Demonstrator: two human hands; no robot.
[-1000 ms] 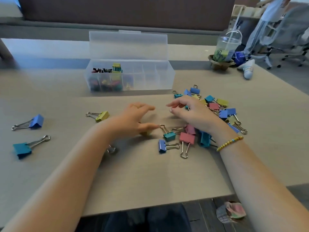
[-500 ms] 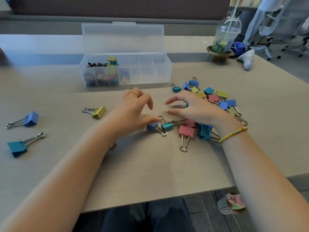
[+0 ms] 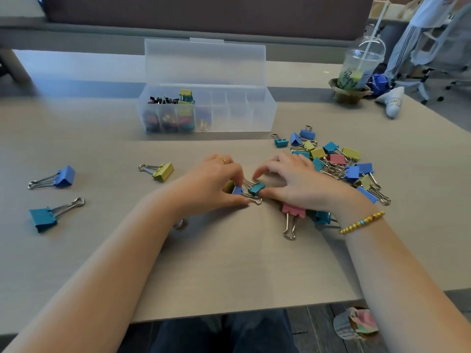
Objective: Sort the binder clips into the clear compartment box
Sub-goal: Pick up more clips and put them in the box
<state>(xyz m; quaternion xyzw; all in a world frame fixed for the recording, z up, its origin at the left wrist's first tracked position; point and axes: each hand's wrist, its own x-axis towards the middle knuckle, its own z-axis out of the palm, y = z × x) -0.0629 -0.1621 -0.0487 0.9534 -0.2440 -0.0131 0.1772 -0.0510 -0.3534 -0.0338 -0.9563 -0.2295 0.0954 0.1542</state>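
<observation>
Pinching a small blue clip (image 3: 237, 190), the left hand (image 3: 212, 184) curled round it; the right hand (image 3: 293, 182) grasped a teal clip (image 3: 256, 188) beside it.

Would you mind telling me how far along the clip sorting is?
Early on. Done: only the left compartments of the clear box hold clips; the right ones look bare. In hand: the left hand pinches a blue clip mid-table, and the right hand touches a teal clip. Left: the pile at right and three loose clips at left.
</observation>
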